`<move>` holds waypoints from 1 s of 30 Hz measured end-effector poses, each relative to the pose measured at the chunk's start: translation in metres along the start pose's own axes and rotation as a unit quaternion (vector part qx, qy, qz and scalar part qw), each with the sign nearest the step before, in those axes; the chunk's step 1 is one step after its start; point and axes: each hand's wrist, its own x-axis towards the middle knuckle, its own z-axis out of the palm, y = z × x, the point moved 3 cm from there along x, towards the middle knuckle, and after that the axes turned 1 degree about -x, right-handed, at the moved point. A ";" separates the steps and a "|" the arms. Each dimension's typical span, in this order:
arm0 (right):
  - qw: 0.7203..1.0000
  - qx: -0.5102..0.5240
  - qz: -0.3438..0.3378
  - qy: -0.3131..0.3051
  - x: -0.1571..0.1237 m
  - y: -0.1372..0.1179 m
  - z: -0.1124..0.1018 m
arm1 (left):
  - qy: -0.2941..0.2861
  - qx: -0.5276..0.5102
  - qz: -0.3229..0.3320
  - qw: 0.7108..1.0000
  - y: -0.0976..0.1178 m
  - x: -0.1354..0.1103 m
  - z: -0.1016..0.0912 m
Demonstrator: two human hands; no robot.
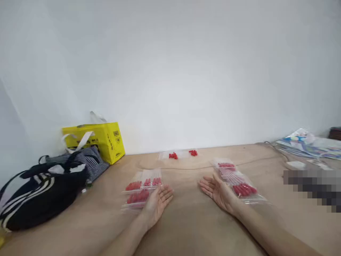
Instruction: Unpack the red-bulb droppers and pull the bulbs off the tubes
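Note:
Palm up and fingers stretched, my left hand point(157, 202) rests beside a group of clear zip bags point(138, 196) that hold red pieces. My right hand point(221, 192) also lies palm up with its fingers extended, holding nothing. Along its outer side are more clear zip bags point(243, 190) with long red-ended sticks or similar pieces inside; blur hides their exact kind. Farther back, near the wall, lies a flat clear bag point(182, 154) with two small clusters of red pieces.
A yellow shopping bag point(114, 142), a striped bag point(92, 163) and a black bag point(45, 199) stand at the left. Colourful printed sheets point(309, 144) lie at the back right, near a white object point(296, 165) and a cable. The white wall point(186, 71) bounds the table point(183, 227) behind.

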 end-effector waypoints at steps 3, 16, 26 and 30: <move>0.988 -0.145 -0.056 0.005 -0.002 0.000 0.004 | -0.009 0.033 0.014 0.999 -0.001 0.001 -0.001; 0.678 -0.674 -0.249 -0.154 -0.029 -0.001 0.034 | -0.119 0.675 0.384 0.618 0.008 -0.032 0.019; 0.676 -0.678 -0.251 -0.144 -0.028 -0.002 0.035 | 0.090 0.841 0.192 0.498 0.076 0.020 -0.017; 0.678 -0.673 -0.254 -0.150 -0.028 -0.003 0.036 | 0.098 0.847 0.213 0.477 0.075 0.020 -0.007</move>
